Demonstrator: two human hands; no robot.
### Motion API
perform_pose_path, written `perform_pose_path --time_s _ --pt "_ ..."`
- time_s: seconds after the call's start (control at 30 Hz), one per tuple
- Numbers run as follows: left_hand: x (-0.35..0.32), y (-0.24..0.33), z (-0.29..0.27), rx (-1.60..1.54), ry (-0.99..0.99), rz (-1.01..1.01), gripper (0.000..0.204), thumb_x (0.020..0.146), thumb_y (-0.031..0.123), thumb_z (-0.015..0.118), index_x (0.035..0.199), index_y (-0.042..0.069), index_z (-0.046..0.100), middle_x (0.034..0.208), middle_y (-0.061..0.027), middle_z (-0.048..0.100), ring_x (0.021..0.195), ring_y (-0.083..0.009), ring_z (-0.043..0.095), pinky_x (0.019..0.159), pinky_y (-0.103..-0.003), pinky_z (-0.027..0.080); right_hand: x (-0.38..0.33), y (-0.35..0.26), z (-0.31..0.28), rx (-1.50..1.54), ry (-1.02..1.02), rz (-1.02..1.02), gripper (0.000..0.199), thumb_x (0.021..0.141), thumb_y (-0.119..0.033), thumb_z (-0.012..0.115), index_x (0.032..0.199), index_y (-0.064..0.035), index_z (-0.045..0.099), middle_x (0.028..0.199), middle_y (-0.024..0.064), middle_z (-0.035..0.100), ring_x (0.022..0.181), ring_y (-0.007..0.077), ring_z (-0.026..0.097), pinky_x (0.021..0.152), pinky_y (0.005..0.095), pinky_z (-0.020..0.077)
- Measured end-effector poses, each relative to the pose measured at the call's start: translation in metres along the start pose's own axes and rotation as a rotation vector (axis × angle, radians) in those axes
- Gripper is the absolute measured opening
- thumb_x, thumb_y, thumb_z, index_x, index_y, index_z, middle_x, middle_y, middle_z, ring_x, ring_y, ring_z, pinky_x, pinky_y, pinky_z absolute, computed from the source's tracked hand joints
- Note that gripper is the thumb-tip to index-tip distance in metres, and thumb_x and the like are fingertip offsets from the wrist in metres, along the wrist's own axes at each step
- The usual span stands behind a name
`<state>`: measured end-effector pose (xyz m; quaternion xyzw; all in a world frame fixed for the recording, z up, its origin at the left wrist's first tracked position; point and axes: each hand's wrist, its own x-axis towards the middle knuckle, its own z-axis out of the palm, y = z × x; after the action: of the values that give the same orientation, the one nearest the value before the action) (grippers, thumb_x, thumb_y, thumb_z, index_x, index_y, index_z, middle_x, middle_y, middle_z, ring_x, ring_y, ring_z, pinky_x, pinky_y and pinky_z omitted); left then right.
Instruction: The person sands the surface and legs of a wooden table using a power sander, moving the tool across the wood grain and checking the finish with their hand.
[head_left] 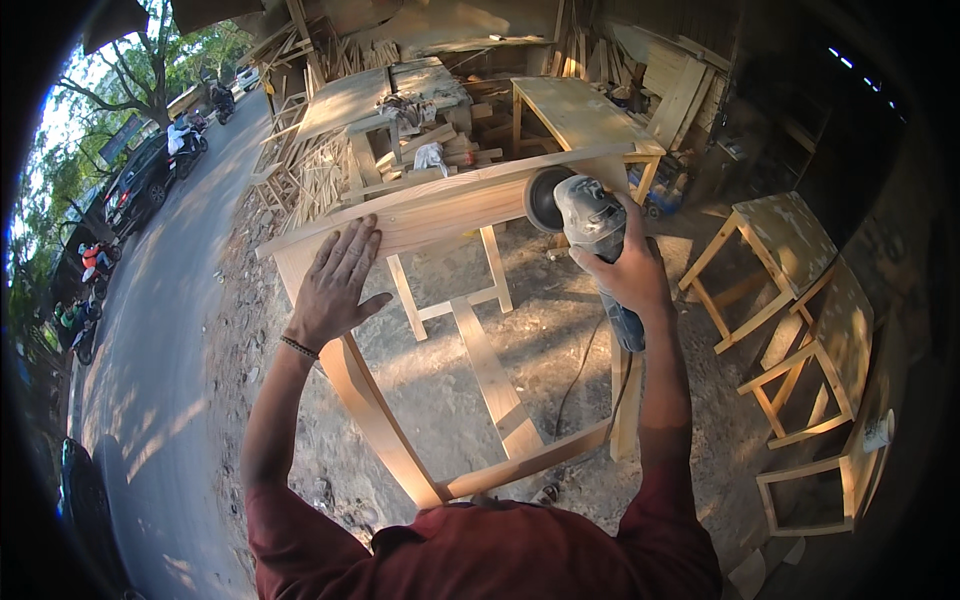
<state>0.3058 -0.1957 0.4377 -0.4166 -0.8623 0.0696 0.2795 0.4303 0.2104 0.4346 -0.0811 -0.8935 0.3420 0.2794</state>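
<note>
Left hand (337, 283) lies flat, fingers spread and released, pressing on the top board of an unfinished wooden table frame (430, 215). Right hand (628, 268) has its fingers clenched around an angle grinder (590, 225); its disc touches the board's edge. Finished stools (800, 300) stand to the right, on dirt ground.

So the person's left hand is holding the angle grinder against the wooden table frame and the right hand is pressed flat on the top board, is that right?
Not quite: the hands are swapped. In the head view, the right hand grips the angle grinder, its disc at the edge of the wooden table frame, while the left hand lies flat on the top board with its fingers spread.
</note>
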Motion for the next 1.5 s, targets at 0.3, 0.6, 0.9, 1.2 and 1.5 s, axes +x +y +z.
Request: perform_pose_path --time_s 0.3,0.6,0.9,1.2,1.5 --pt "-0.065 -0.015 0.009 0.085 -0.005 -0.229 0.095 0.099 0.069 0.040 0.157 -0.006 0.029 0.166 -0.0236 0.025 0.155 -0.0390 0.022 0.126 -0.050 0.020 -0.024 -0.070 0.062 0.005 -0.134 -0.364 0.097 0.080 -0.043 0.081 0.153 -0.0054 0.028 0.100 0.0297 0.072 0.086 0.0470 0.073 0.073 0.0501 0.0608" --pt "-0.030 0.016 0.008 0.064 -0.011 -0.074 0.098 0.095 0.073 0.043 0.159 0.000 0.028 0.167 -0.0195 0.025 0.155 -0.0352 0.023 0.126 -0.049 0.022 -0.021 -0.064 0.044 -0.012 -0.181 -0.236 0.096 0.079 -0.042 0.081 0.152 -0.0082 0.030 0.101 0.0302 0.070 0.089 0.0484 0.071 0.077 0.0535 0.0583" --pt "0.030 0.047 0.012 -0.013 0.007 0.072 0.097 0.093 0.070 0.048 0.159 0.002 0.028 0.168 -0.0174 0.023 0.156 -0.0323 0.022 0.127 -0.046 0.021 -0.006 -0.015 -0.002 -0.097 -0.121 -0.030 0.093 0.079 -0.047 0.080 0.152 -0.0174 0.032 0.115 0.0280 0.069 0.104 0.0514 0.067 0.090 0.0548 0.0537" --pt "0.060 0.055 0.018 -0.006 0.012 0.125 0.098 0.089 0.066 0.058 0.158 0.002 0.031 0.168 -0.0170 0.024 0.155 -0.0314 0.023 0.127 -0.045 0.023 0.007 0.033 -0.030 0.008 -0.080 0.031 0.092 0.079 -0.043 0.081 0.153 -0.0200 0.030 0.130 0.0232 0.065 0.117 0.0495 0.062 0.100 0.0563 0.0487" --pt "0.089 0.068 0.019 0.001 -0.023 0.190 0.099 0.089 0.067 0.058 0.157 0.001 0.032 0.167 -0.0165 0.026 0.154 -0.0311 0.025 0.127 -0.045 0.023 0.022 0.069 -0.044 -0.020 0.046 0.028 0.092 0.079 -0.039 0.082 0.151 -0.0113 0.032 0.136 0.0238 0.061 0.123 0.0441 0.061 0.103 0.0515 0.0484"
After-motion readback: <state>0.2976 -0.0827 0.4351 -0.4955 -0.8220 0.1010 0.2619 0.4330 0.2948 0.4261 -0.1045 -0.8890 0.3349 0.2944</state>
